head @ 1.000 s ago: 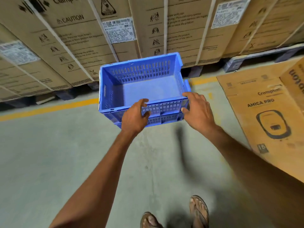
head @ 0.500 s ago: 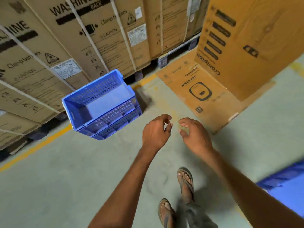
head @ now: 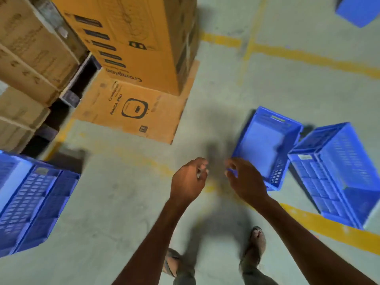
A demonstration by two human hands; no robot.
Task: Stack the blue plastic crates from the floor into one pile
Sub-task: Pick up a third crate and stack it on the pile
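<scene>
While the loosely curled fingers (head: 202, 168) of both hands hold nothing, the right hand (head: 245, 182) hangs nearer the shallow blue crate (head: 265, 147) lying on the floor (head: 123, 198) ahead-right, long axis running away, beside a taller crate (head: 337, 173).

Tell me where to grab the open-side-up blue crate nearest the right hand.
Probably by the rim of the two short end walls, one of the hands on each. The crate sits upright on the floor, open top up, its near end wall just beyond the empty right hand. The far end wall shows what looks like a handle slot. Come from above; a second crate crowds its right side.
</scene>
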